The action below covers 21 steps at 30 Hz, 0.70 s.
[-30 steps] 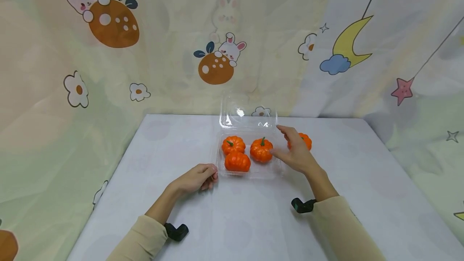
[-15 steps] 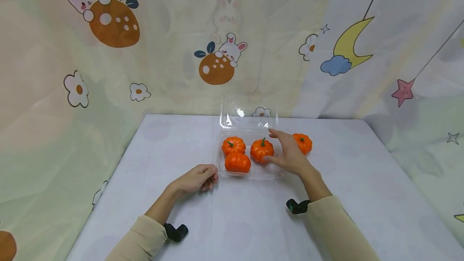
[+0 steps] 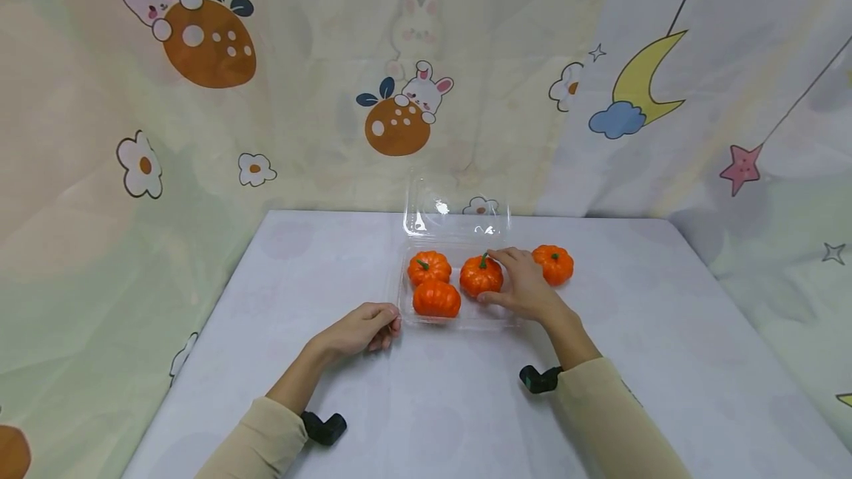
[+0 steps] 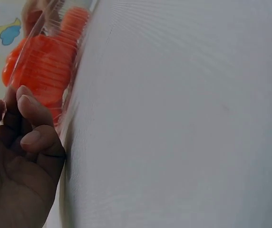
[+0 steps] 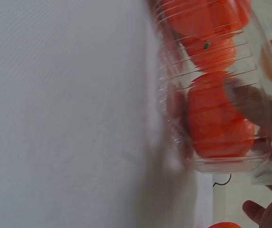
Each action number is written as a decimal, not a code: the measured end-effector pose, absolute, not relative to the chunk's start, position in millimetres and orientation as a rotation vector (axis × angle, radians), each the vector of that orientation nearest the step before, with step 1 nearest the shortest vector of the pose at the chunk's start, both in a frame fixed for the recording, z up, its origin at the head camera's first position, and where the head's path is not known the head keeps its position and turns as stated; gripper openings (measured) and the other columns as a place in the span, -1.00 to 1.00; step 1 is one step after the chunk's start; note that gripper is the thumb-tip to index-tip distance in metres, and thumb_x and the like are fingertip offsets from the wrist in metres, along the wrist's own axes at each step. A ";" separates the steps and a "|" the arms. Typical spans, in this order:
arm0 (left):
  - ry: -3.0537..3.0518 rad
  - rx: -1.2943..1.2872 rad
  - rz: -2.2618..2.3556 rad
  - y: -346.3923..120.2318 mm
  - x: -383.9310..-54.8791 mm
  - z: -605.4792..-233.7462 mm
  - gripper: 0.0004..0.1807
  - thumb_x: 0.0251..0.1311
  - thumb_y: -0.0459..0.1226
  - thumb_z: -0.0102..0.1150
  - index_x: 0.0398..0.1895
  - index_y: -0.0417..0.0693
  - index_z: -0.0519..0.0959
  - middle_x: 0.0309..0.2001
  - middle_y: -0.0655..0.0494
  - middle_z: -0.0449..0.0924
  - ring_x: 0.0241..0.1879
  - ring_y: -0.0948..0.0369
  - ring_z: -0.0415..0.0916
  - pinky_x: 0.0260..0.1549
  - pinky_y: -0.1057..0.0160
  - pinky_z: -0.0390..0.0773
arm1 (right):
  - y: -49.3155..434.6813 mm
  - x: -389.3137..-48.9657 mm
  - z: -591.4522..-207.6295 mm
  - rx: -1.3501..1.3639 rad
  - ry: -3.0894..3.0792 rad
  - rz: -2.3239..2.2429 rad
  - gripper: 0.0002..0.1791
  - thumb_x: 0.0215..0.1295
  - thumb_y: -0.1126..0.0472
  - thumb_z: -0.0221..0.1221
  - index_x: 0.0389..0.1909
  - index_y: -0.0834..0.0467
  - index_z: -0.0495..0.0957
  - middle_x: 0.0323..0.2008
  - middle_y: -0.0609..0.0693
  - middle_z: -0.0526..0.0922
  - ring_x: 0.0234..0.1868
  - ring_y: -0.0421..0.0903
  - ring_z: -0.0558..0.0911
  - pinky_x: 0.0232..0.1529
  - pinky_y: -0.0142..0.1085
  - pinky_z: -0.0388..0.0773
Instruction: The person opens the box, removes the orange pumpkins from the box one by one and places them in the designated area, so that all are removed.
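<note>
A clear plastic clamshell box [image 3: 482,321] lies in the middle of the white table, its lid [image 3: 426,225] standing up at the back. Inside are three small orange pumpkins: one at the back left [image 3: 429,266], one at the front left [image 3: 436,299], one at the right [image 3: 480,276]. My left hand [image 3: 362,327] pinches the box's left edge between thumb and finger; the left wrist view shows its other fingers loosely curled. Reaching in from the right, my right hand [image 3: 526,288] holds the right pumpkin, thumb at the front and fingers at the back. In the right wrist view the box wall partly blurs this pumpkin [image 5: 217,121].
Another orange pumpkin [image 3: 554,265] sits on the table just right of the box, behind my right hand. The white table [image 3: 439,405] ends at a cloth backdrop [image 3: 299,94] printed with rabbits and flowers.
My right hand has moved left and down from beside the box onto the right pumpkin, its fingers drawing in. The pumpkin outside is now more exposed. The left hand stays at the box edge.
</note>
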State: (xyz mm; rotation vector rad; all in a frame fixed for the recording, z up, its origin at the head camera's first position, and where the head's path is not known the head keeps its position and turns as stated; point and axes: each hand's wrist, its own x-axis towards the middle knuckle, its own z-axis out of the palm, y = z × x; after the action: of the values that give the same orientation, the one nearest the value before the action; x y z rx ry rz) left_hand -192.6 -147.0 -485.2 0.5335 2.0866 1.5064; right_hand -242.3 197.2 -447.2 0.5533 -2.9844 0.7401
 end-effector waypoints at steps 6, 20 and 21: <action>2.081 0.542 1.527 -146.8 -192.1 -486.4 -0.60 0.66 -0.13 -0.21 -0.22 -0.22 0.51 -0.41 0.08 0.48 -0.52 0.21 0.34 -0.53 0.39 0.36 | 194.3 -242.3 -446.9 0.583 -2.992 0.730 -0.10 0.04 -0.09 0.56 0.40 0.07 0.45 0.36 0.14 0.44 0.38 0.24 0.32 0.33 0.38 0.23; 2.086 0.532 1.517 -146.5 -192.4 -485.8 -0.61 0.66 -0.13 -0.21 -0.22 -0.21 0.51 -0.40 0.08 0.49 -0.52 0.21 0.35 -0.53 0.38 0.38 | 185.4 -243.1 -450.3 0.647 -3.015 0.786 -0.17 0.09 -0.05 0.54 0.36 0.06 0.42 0.35 0.06 0.48 0.38 0.13 0.42 0.38 0.35 0.17; 2.087 0.530 1.518 -146.5 -192.5 -485.6 -0.61 0.66 -0.14 -0.21 -0.22 -0.22 0.51 -0.40 0.07 0.49 -0.51 0.21 0.35 -0.53 0.38 0.38 | 185.6 -243.1 -450.5 0.651 -3.004 0.800 -0.17 0.08 -0.05 0.54 0.35 0.05 0.42 0.35 0.06 0.47 0.37 0.12 0.43 0.39 0.33 0.18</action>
State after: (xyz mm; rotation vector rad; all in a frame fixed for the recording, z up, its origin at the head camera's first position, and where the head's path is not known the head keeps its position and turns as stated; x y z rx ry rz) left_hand -192.5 -146.5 -485.6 0.5303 2.0869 1.5179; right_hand -243.1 185.6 -450.5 0.6510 -3.0039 0.7999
